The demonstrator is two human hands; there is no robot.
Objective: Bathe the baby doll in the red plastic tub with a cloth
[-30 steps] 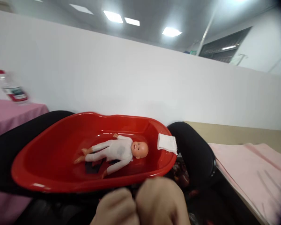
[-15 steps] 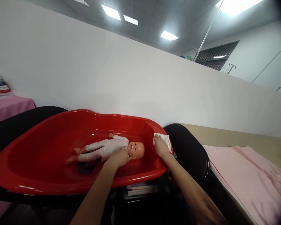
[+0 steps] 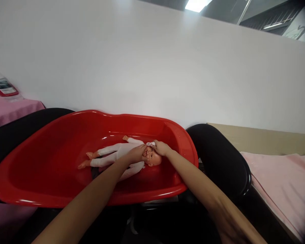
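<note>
A baby doll (image 3: 112, 158) in white clothing lies on its back inside a red baby bathtub (image 3: 27, 197), its head toward the right end. My left hand (image 3: 137, 153) is at the doll's neck and chin, fingers curled against it and partly hidden. In my right hand (image 3: 162, 148) is a white cloth (image 3: 150, 144), bunched up against the far side of the doll's face. The two hands nearly meet over the face, and my left forearm covers part of the doll's body.
Black rounded supports (image 3: 220, 159) flank the tub. To the right, a pink towel (image 3: 282, 179) lies on a beige surface (image 3: 259, 140). A labelled container (image 3: 5, 87) stands on pink cloth (image 3: 17, 110) at the left. Behind the tub rises a white partition (image 3: 142, 67).
My right hand has moved left with the cloth, from the tub's right rim to the doll's face. The cloth is now bunched. My left hand stays near the doll's neck. The view has tilted down.
</note>
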